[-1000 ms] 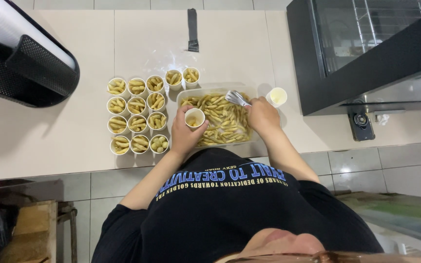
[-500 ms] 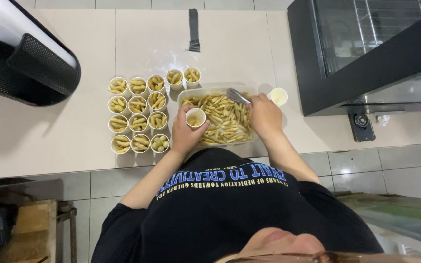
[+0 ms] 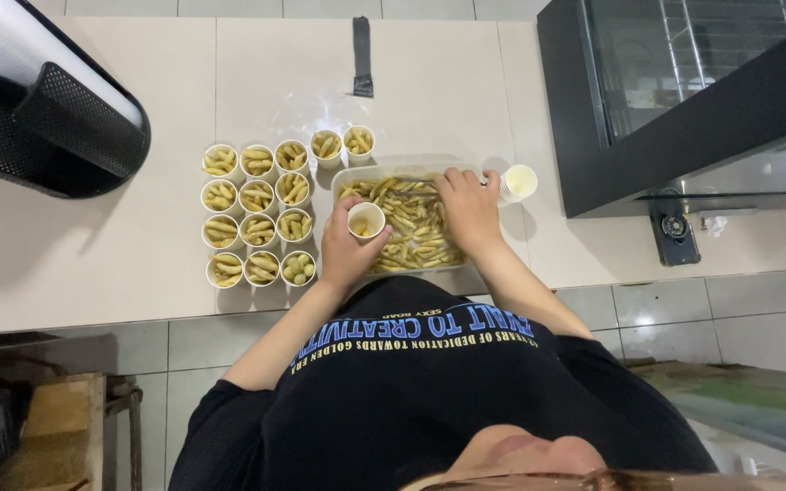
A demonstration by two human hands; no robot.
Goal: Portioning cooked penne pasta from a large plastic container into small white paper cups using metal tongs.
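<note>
1. Head view: the left hand (image 3: 347,250) pinched a small paper cup (image 3: 366,219) in its grip, holding it upright over the clear tray (image 3: 347,175) of pale food sticks (image 3: 411,227) on the bench (image 3: 138,255).
2. The right hand (image 3: 470,207) was pressed together on metal tongs (image 3: 411,188) lying across the sticks.
3. Filled cups (image 3: 256,218) stood left of the tray, an empty cup stack (image 3: 518,182) right.
4. Keeping the cup low and level over the tray would likely catch any spills.

left hand (image 3: 346,247) — fingers curled, gripping | right hand (image 3: 470,207) — palm down, fingers closed | both forearms extended forward
</note>
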